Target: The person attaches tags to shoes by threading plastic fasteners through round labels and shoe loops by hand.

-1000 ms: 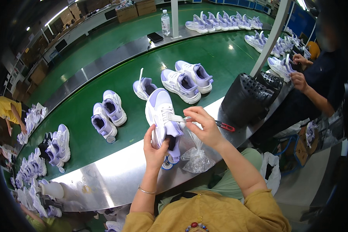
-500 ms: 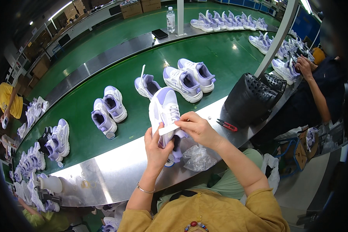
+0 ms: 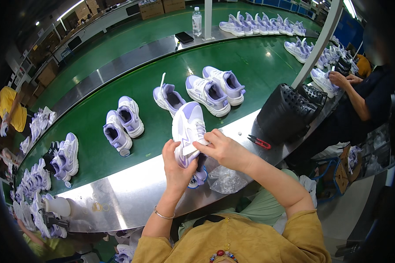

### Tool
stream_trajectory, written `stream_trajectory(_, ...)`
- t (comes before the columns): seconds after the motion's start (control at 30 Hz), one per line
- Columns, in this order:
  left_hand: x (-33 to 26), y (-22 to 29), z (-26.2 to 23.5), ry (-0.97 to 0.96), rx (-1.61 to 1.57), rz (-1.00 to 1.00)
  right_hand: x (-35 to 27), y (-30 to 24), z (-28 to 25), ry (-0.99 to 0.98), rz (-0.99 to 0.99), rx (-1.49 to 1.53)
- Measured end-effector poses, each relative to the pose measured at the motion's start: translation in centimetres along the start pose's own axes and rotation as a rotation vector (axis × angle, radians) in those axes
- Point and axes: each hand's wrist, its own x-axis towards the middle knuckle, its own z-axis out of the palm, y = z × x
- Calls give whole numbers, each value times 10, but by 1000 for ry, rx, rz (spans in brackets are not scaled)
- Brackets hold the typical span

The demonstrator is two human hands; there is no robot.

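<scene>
A white and lavender sneaker (image 3: 189,119) is tilted toe-up over the bench edge in front of me. My left hand (image 3: 176,170) is closed around its lower left side near the heel. A short white strip (image 3: 189,150) lies across the shoe near its opening. My right hand (image 3: 224,150) pinches the strip's right end against the shoe with thumb and fingers. A round blue-and-white tag (image 3: 193,181) hangs below the heel. Just beyond stands a single sneaker (image 3: 169,100) with its tongue raised, and beside it a pair of sneakers (image 3: 208,95).
A crumpled clear plastic bag (image 3: 226,179) lies right of the held shoe. Red-handled thread snips (image 3: 260,142) rest by a black perforated container (image 3: 280,109). More sneakers (image 3: 123,118) stand on the green belt (image 3: 158,142). A co-worker's hands (image 3: 344,79) handle shoes at the right.
The held sneaker has moved slightly down and right. My right hand has shifted down and left along the white strip, bringing it closer against the shoe.
</scene>
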Motion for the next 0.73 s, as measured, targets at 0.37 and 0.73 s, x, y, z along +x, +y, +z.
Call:
stream_trajectory(0.37,1,14,2,39,21,89,1,1,-10,-5,-82,-71)
stream_trajectory(0.73,13,-52,-33,127,-628,-543,22,12,2,251,39,257)
